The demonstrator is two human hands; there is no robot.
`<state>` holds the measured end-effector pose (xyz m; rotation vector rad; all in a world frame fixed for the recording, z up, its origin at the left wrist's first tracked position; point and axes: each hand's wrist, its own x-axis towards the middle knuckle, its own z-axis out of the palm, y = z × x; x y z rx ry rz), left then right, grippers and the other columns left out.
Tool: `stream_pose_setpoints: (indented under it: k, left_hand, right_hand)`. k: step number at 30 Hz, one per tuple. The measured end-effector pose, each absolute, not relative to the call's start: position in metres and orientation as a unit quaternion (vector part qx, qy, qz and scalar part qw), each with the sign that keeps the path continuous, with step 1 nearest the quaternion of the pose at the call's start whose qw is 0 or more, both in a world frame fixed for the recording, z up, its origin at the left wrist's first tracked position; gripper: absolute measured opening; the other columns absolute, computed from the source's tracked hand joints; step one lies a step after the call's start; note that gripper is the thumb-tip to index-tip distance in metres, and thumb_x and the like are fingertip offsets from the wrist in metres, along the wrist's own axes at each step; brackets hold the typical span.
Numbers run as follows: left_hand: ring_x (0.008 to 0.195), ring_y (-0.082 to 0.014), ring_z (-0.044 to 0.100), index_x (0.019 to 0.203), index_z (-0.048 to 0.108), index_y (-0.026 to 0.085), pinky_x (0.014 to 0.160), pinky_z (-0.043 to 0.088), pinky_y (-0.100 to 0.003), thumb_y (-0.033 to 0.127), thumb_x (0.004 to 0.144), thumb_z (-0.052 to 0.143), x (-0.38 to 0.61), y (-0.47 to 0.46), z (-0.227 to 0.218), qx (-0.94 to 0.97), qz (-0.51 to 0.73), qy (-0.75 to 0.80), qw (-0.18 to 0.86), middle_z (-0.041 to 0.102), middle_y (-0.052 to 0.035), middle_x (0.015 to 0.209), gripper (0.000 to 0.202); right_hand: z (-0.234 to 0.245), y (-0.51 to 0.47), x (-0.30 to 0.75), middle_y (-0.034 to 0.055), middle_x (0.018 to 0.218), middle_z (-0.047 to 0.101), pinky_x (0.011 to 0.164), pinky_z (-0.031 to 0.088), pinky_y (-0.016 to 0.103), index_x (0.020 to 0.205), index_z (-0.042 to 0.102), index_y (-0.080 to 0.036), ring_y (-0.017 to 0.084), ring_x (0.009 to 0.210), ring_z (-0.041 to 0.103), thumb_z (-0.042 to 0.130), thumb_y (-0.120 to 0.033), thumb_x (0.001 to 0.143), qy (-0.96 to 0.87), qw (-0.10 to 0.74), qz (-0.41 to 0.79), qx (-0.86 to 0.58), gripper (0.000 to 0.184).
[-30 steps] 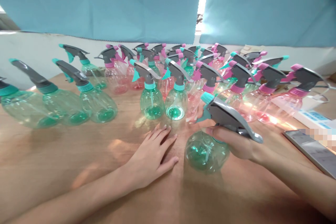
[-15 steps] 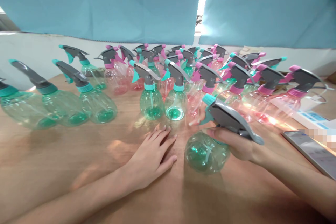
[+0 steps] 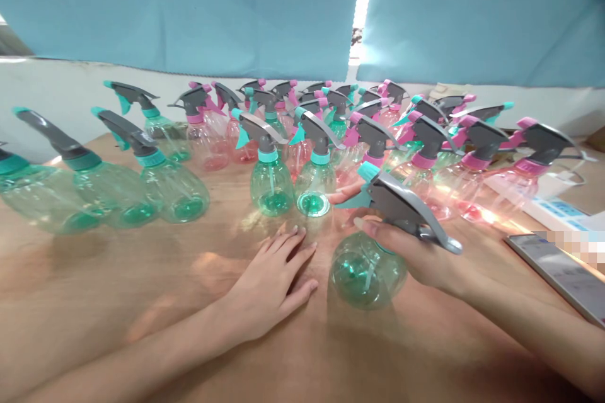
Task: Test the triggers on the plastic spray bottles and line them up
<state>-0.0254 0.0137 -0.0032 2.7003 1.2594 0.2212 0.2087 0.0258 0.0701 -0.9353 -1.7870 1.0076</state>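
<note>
My right hand grips a green spray bottle by the neck, just under its grey and turquoise spray head. The bottle is tilted, with its round clear-green body toward the left. At least one finger stretches forward past the trigger. My left hand lies flat on the wooden table, fingers spread and holding nothing. Just beyond its fingertips stand two green spray bottles: one on the left and one on the right.
Several green spray bottles stand at the left. Behind, rows of pink and green ones fill the table's far side. A phone lies at the right, near a white power strip. A blue curtain hangs at the back.
My right hand has shifted slightly left with the spray bottle, and a finger now extends farther forward by the trigger. My left hand stays in place.
</note>
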Motion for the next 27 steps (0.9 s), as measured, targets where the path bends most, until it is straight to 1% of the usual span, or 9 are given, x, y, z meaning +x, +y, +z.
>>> stream_pose_setpoints:
  k: [2, 8, 14, 16, 19, 22, 27]
  left_hand:
    - [0.14, -0.0321, 0.029, 0.14, 0.046, 0.017, 0.111, 0.028, -0.052, 0.044, 0.098, 0.045, -0.0257, 0.0135, -0.0035, 0.902, 0.074, 0.419, 0.074, 0.037, -0.0135, 0.15, 0.05]
    - [0.14, -0.0317, 0.029, 0.14, 0.046, 0.017, 0.111, 0.028, -0.053, 0.044, 0.098, 0.045, -0.0244, 0.0136, -0.0021, 0.903, 0.077, 0.417, 0.072, 0.04, -0.0129, 0.149, 0.05]
    - [0.139, -0.0333, 0.03, 0.14, 0.047, 0.016, 0.11, 0.029, -0.054, 0.044, 0.098, 0.045, -0.0246, 0.0133, -0.0009, 0.902, 0.074, 0.418, 0.076, 0.039, -0.0144, 0.149, 0.05]
    - [0.139, -0.0333, 0.03, 0.139, 0.047, 0.016, 0.11, 0.029, -0.054, 0.044, 0.098, 0.046, -0.0249, 0.0134, -0.0016, 0.903, 0.08, 0.416, 0.075, 0.039, -0.0144, 0.149, 0.05]
    - [0.139, -0.0327, 0.031, 0.139, 0.048, 0.016, 0.11, 0.029, -0.053, 0.043, 0.097, 0.046, -0.0255, 0.0137, -0.0028, 0.903, 0.083, 0.415, 0.074, 0.039, -0.0145, 0.149, 0.05]
    - [0.139, -0.0319, 0.03, 0.14, 0.047, 0.016, 0.11, 0.029, -0.053, 0.044, 0.098, 0.045, -0.026, 0.0134, -0.0033, 0.903, 0.079, 0.416, 0.071, 0.039, -0.0143, 0.149, 0.05]
    - [0.139, -0.0315, 0.03, 0.139, 0.047, 0.016, 0.11, 0.028, -0.053, 0.044, 0.098, 0.045, -0.027, 0.0126, -0.0034, 0.904, 0.078, 0.414, 0.066, 0.038, -0.0147, 0.15, 0.05]
  right_hand:
    - [0.0694, 0.0254, 0.2098, -0.0014, 0.08, 0.064, 0.069, 0.05, 0.03, 0.118, 0.061, -0.03, 0.016, 0.073, 0.061, 0.054, -0.014, 0.083, -0.715, 0.426, 0.407, -0.375, 0.039]
    - [0.066, 0.0283, 0.2103, -0.0008, 0.083, 0.065, 0.068, 0.05, 0.03, 0.119, 0.06, -0.03, 0.016, 0.072, 0.061, 0.056, -0.018, 0.086, -0.714, 0.427, 0.413, -0.371, 0.036]
    - [0.0619, 0.0292, 0.2111, -0.0006, 0.085, 0.063, 0.074, 0.05, 0.033, 0.12, 0.06, -0.03, 0.015, 0.071, 0.057, 0.054, -0.018, 0.087, -0.714, 0.422, 0.416, -0.373, 0.035]
    - [0.062, 0.0291, 0.2113, -0.0003, 0.087, 0.063, 0.073, 0.049, 0.032, 0.12, 0.06, -0.03, 0.015, 0.072, 0.058, 0.054, -0.017, 0.087, -0.716, 0.421, 0.413, -0.374, 0.036]
    - [0.0632, 0.0284, 0.2113, -0.0007, 0.084, 0.062, 0.072, 0.049, 0.031, 0.119, 0.06, -0.03, 0.015, 0.073, 0.057, 0.054, -0.017, 0.087, -0.716, 0.42, 0.411, -0.377, 0.035]
    - [0.0655, 0.0269, 0.2109, -0.0015, 0.078, 0.061, 0.068, 0.048, 0.03, 0.118, 0.06, -0.03, 0.015, 0.07, 0.057, 0.054, -0.017, 0.086, -0.715, 0.418, 0.406, -0.385, 0.035]
    - [0.0705, 0.0253, 0.2092, -0.0017, 0.077, 0.06, 0.062, 0.046, 0.028, 0.118, 0.06, -0.03, 0.014, 0.066, 0.056, 0.053, -0.015, 0.084, -0.716, 0.416, 0.403, -0.39, 0.038]
